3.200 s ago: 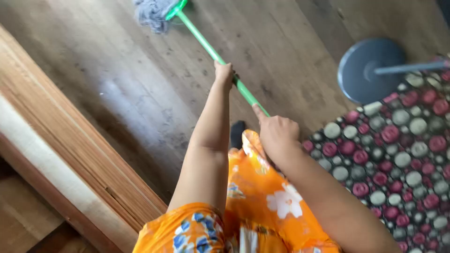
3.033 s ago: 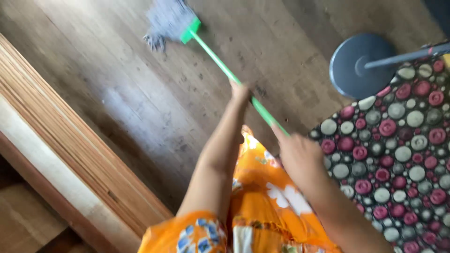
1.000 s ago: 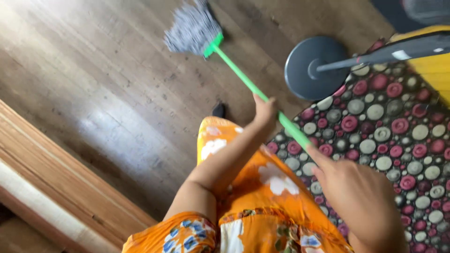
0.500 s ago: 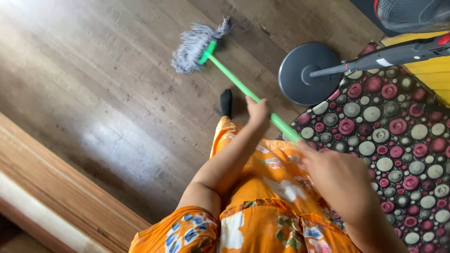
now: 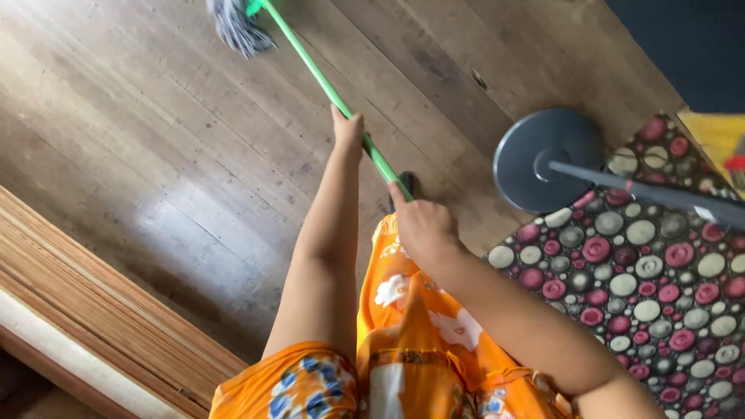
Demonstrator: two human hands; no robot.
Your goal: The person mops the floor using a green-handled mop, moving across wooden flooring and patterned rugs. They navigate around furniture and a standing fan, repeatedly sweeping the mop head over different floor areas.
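We are holding the green mop [image 5: 326, 81] with both hands, left hand [image 5: 347, 128] and right hand [image 5: 419, 226] fingers wrapped tight around it. It is slanting away to the upper left, its gray head [image 5: 233, 23] touching the wooden floor [image 5: 155, 155].

Mop head [image 5: 233, 23] cut off by top edge, handle end hidden inside right hand [image 5: 419, 225]

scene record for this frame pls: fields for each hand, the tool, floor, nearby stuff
left hand: left hand gripped on the green mop handle, farther down the shaft
right hand: right hand gripped on the same handle, nearer the body
mop head: grey string mop head on the floor, at the top edge of view
floor: wooden plank floor
nearby: round grey stand base; patterned rug with pink and grey circles
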